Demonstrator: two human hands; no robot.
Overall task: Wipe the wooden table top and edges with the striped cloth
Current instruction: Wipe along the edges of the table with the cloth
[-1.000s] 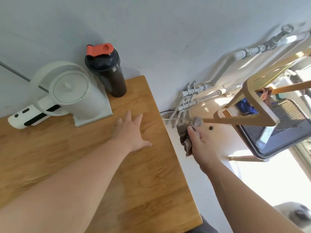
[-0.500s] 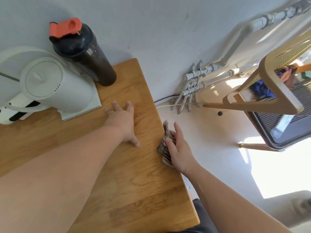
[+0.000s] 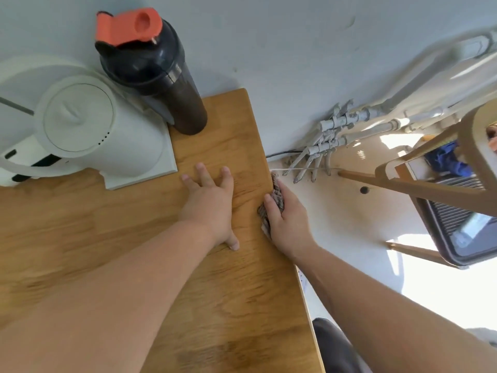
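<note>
Sliding striped cloth (image 3: pixel 278 196) farther along edge (image 3: pixel 295 278)

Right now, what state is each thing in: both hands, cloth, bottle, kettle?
left hand: flat on the wooden table, fingers spread.
right hand: holds the striped cloth against the table's right edge.
striped cloth: bunched, on that edge.
shaker bottle: upright, orange cap closed.
white kettle: lid shut, sitting on its base.
</note>
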